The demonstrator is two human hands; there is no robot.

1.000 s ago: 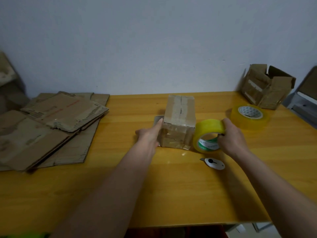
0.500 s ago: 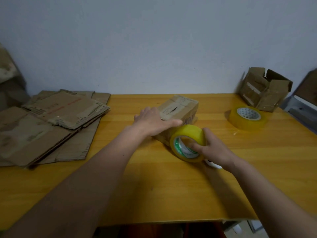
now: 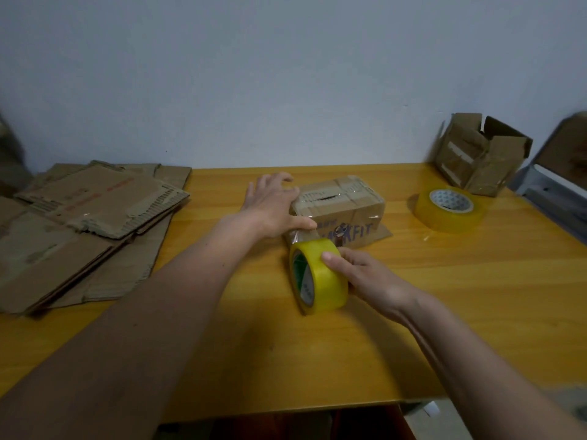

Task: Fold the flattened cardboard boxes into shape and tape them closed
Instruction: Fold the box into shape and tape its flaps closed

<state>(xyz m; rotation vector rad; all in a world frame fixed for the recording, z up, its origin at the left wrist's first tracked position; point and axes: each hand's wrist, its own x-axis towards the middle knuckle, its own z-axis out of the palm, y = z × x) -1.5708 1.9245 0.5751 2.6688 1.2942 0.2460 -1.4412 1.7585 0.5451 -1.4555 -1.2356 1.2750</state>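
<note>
Lying between both hands (image 3: pixel 370 274): the box (image 3: pixel 341 209).

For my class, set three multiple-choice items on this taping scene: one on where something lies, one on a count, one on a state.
1. Where does the stack of flattened cardboard lie on the table?
A. at its left end
B. at its right end
C. under the small box

2. How many rolls of tape are in view?
A. one
B. two
C. four

3. What is the right hand doing?
A. resting flat on the table
B. gripping the yellow tape roll
C. holding a cutter

Key:
1 A: the flat sheets lie left of the left hand.
2 B: one is held, and a second roll lies flat near the open box.
3 B: its fingers curl round the roll, in front of the small box.
</note>
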